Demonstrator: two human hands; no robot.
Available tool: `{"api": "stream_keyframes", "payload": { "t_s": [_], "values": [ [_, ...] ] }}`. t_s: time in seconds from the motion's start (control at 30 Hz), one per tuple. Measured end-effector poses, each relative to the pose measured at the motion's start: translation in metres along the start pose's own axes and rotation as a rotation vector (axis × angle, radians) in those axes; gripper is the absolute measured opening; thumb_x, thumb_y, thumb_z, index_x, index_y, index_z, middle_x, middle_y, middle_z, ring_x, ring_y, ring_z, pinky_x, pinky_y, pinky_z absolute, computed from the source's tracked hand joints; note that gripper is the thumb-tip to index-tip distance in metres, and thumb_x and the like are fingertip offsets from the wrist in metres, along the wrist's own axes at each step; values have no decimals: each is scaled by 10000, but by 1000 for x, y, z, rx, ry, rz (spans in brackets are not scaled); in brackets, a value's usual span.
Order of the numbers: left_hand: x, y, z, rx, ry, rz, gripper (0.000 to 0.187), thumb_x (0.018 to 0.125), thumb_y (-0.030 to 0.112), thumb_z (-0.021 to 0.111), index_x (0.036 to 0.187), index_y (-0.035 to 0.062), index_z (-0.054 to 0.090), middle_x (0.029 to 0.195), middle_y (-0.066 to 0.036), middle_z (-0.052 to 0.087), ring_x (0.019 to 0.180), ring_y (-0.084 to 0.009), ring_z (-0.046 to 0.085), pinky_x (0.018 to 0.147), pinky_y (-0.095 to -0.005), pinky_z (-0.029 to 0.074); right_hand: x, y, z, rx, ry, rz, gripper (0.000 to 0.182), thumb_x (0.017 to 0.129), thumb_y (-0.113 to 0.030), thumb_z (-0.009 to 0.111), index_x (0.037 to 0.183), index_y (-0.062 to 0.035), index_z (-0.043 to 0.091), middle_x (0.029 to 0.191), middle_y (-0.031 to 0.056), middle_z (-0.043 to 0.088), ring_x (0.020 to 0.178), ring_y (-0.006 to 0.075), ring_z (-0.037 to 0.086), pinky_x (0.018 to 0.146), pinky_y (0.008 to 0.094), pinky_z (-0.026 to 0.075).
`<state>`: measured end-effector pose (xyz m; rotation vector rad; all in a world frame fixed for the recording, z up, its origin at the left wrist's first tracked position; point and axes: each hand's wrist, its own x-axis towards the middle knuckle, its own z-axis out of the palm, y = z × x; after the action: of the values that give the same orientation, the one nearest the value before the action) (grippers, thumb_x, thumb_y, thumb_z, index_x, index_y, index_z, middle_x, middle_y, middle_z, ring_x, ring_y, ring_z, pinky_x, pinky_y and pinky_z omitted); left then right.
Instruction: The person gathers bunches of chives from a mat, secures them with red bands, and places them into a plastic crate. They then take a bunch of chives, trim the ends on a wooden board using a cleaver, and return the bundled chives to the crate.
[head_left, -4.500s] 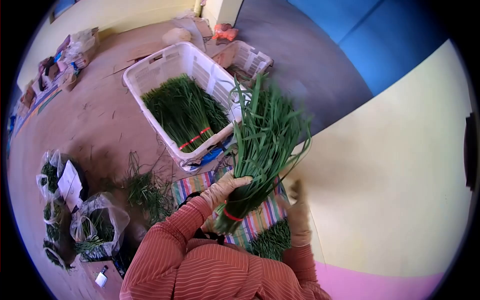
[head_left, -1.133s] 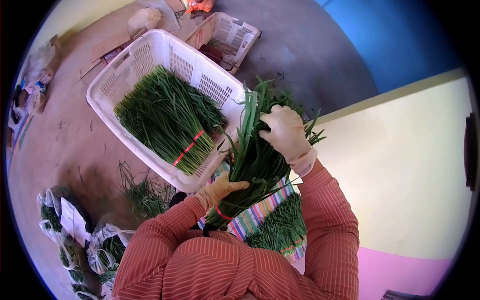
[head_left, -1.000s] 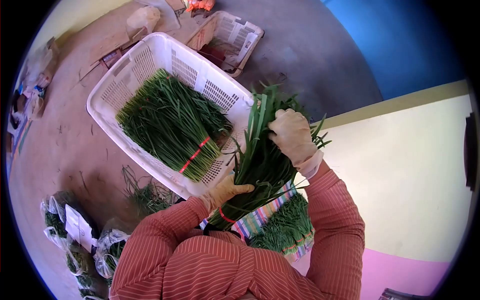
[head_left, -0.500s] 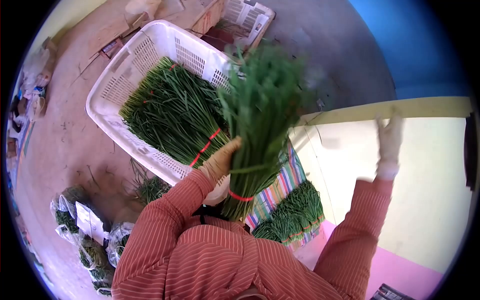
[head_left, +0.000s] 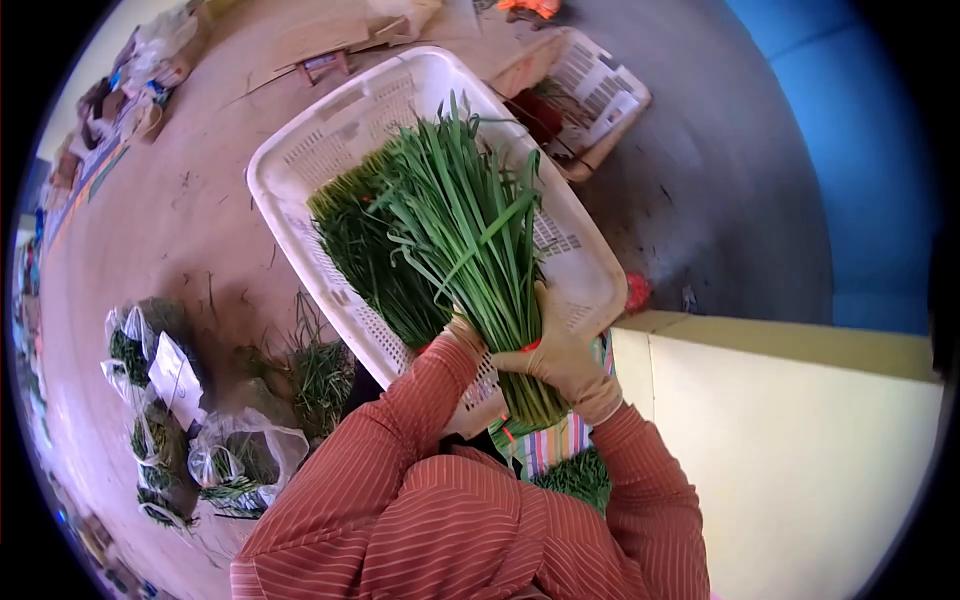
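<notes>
A thick bunch of Chinese chives [head_left: 475, 240] lies slanted over the white plastic basket [head_left: 283, 245], leaves toward the far side and cut stems toward my body. My gloved right hand [head_left: 565, 362] wraps the stems from the right, its thumb across them near a red band. On the left side of the same bunch, my gloved left hand [head_left: 463, 330] is closed against it, its fingers mostly hidden under the leaves. Other banded chives [head_left: 365, 270] fill the left part of the basket, partly covered by the held bunch.
More chives [head_left: 580, 478] rest on striped cloth [head_left: 560, 445] below my right forearm. Plastic bags of greens [head_left: 245, 455] and loose leaves [head_left: 320, 375] are on the floor at left. A second crate [head_left: 600, 95] stands beyond the basket; a pale yellow wall [head_left: 780, 430] is at right.
My right hand has come in from the far right and closed on the stems. The bunch has swung from upright beside the basket to lying over it. The view has shifted.
</notes>
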<state>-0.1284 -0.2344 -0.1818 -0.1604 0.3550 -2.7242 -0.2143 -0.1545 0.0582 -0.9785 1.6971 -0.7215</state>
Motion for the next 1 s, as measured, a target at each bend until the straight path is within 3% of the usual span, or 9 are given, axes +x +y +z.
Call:
{"api": "stream_keyframes", "payload": {
  "t_s": [0.2,0.23,0.4,0.47,0.5,0.63,0.8,0.9,1.0],
  "values": [
    [3,27,2,-206,-81,9,447,1022,330,433,1393,95,519,1420,-85,528,1307,-280,484,1095,-441,384,43,16,6,299,-87,188,905,737,-207,844,1452,11,334,1323,143,538,1208,218,521,1044,331,418],
    [-7,28,63,-1044,162,7,478,1035,363,379,1451,142,460,1525,-23,415,1411,-258,346,1152,-467,259,46,7,-1,339,-90,214,687,802,-174,791,1379,-20,452,1185,81,629,1058,173,612,929,314,504],
    [-60,49,-3,-1114,346,-353,499,1024,430,412,1422,138,482,1431,-38,507,1324,-183,448,1057,-470,360,64,-46,-53,655,-111,701,527,847,-130,746,1321,-58,526,1050,48,683,834,134,671,738,285,572],
    [-52,52,76,585,838,-594,512,1012,430,474,1350,48,514,1179,-57,569,927,-176,572,842,-300,484,74,-82,-61,405,-13,498,595,823,-144,773,1346,-39,509,1100,67,668,936,161,661,839,300,550],
    [-57,57,67,803,463,-708,474,1027,401,473,1344,51,521,1104,-32,578,882,-115,559,777,-235,465,83,-88,-64,279,42,276,655,801,-144,785,1372,-28,484,1152,83,642,1012,175,630,913,307,507],
    [-7,65,142,908,273,-623,429,1004,275,571,1361,43,516,1259,-72,592,1142,-138,572,966,-285,492,122,-128,-72,276,-64,81,804,774,-134,798,1460,-51,387,1223,79,610,1124,175,566,948,334,486],
    [21,103,142,929,494,-578,422,1010,330,557,1292,16,570,1124,-23,660,1012,-136,620,849,-328,527,180,-128,-61,-3,67,-159,881,716,-162,827,1472,-62,385,1280,121,592,1168,222,555,1025,330,423],
    [22,107,83,1533,523,-620,358,982,320,585,1211,46,622,1027,-44,697,896,-189,669,805,-367,539,201,-57,-57,-12,143,-132,931,672,-157,840,1480,-81,383,1329,158,571,1227,272,536,1072,349,391],
    [28,103,37,2217,36,-547,301,925,275,611,1146,75,651,974,-98,705,864,-265,680,780,-380,542,205,44,-53,-187,101,-32,951,682,-162,851,1489,-74,356,1330,125,572,1230,238,522,1080,330,373]
  ]
}}
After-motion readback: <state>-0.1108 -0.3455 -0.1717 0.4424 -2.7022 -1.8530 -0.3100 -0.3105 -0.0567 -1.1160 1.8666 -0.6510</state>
